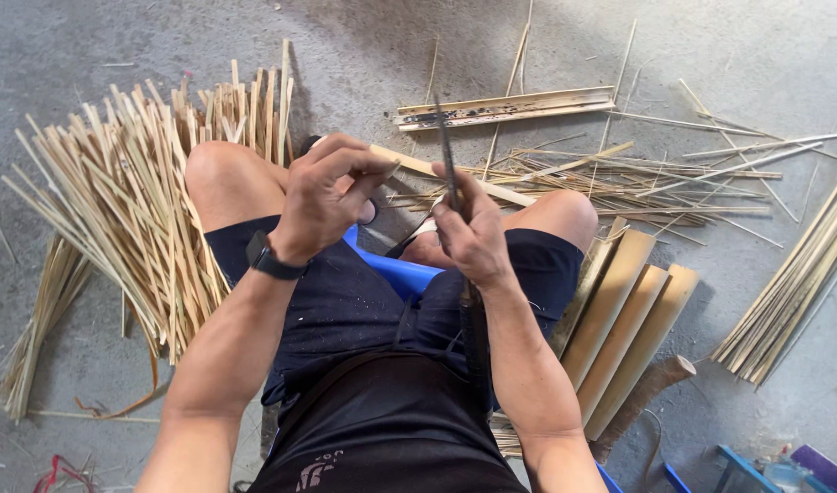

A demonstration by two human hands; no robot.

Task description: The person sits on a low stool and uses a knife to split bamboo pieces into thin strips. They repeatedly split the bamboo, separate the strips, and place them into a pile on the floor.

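Observation:
My left hand (322, 196) pinches the near end of a pale bamboo strip (478, 181) that runs away to the right over my knees. My right hand (473, 237) is closed round a long dark knife (447, 155); its blade points up and away and meets the strip just right of my left fingers. The knife's handle runs back under my right forearm. A black watch (270, 260) sits on my left wrist. I sit on a blue stool (395, 269).
A large heap of split bamboo strips (135, 201) lies at the left. Wide bamboo slats (624, 319) lean by my right thigh. Thin slivers (619, 178), a split bamboo section (505, 108) and a bundle of strips (797, 283) lie on the concrete floor at the right.

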